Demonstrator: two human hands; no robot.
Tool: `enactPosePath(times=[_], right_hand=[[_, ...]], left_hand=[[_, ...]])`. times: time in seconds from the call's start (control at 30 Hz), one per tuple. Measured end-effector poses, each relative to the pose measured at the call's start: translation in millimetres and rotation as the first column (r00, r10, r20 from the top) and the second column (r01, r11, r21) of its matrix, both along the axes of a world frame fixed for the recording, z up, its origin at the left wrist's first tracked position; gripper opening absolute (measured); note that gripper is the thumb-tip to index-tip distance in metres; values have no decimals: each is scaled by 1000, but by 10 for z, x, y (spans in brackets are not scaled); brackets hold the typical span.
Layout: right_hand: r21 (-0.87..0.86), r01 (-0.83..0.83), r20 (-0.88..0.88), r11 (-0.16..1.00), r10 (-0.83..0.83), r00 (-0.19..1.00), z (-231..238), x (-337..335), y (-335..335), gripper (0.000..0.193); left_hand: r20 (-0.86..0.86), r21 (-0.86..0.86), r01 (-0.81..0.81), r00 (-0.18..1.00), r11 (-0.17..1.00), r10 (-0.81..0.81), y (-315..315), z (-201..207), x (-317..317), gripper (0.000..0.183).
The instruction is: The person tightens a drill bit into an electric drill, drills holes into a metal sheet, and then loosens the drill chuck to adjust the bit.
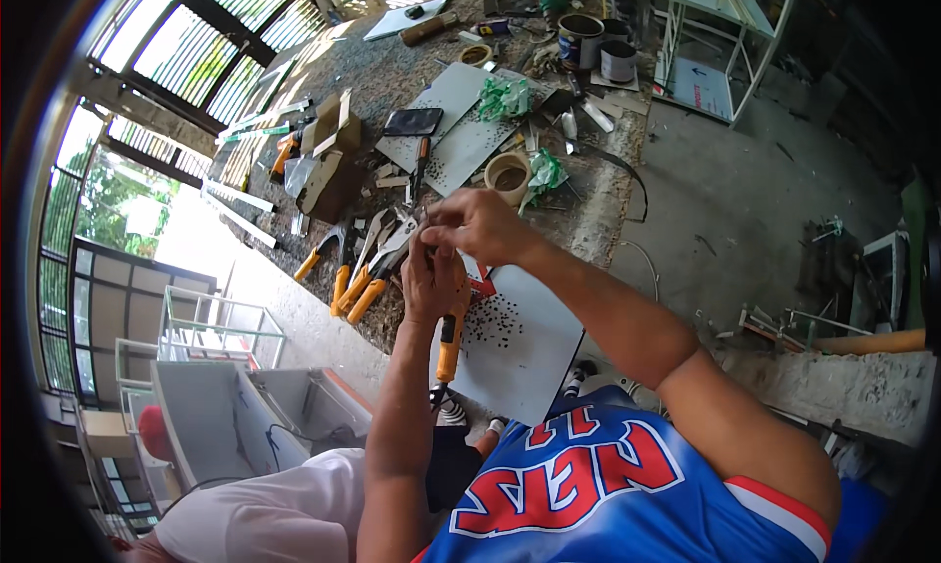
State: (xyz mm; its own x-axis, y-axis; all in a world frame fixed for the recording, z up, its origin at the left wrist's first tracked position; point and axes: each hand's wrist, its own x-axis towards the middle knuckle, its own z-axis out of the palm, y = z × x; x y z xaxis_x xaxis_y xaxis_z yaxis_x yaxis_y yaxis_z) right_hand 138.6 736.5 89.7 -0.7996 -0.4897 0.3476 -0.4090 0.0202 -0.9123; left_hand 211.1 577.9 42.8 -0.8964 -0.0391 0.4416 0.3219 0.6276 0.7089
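Observation:
My left hand (429, 281) and my right hand (482, 222) meet over the near edge of the cluttered workbench. Their fingertips pinch together around something too small to make out. Beneath my left wrist is a tool with an orange-and-black handle (450, 343); whether that hand touches it I cannot tell. Just left of my fingers lie several hand tools with yellow-orange handles (367, 300), among them pliers with metal jaws (394, 240). Below my right forearm, a pale flat panel (529, 340) carries many scattered small dark bits. A roll of tape (507, 174) sits just beyond my right hand.
Farther back on the workbench (368, 83) are a dark phone (413, 122), a torn cardboard box (328, 171), green crumpled plastic (505, 98) and paint cans (580, 42). Someone in a white shirt (284, 509) is close at my left. A white metal frame (730, 48) stands at the far right.

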Motion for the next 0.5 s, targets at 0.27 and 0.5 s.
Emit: enactPosePath(times=[0.27, 0.5], right_hand=[[-219, 215, 292, 952, -146, 945, 563, -542, 182, 27], [436, 319, -227, 842, -240, 944, -675, -733, 368, 25]], left_hand=[[-60, -27, -23, 998, 999, 21, 93, 136, 65, 33], [-77, -25, -52, 996, 998, 50, 111, 77, 17, 36]])
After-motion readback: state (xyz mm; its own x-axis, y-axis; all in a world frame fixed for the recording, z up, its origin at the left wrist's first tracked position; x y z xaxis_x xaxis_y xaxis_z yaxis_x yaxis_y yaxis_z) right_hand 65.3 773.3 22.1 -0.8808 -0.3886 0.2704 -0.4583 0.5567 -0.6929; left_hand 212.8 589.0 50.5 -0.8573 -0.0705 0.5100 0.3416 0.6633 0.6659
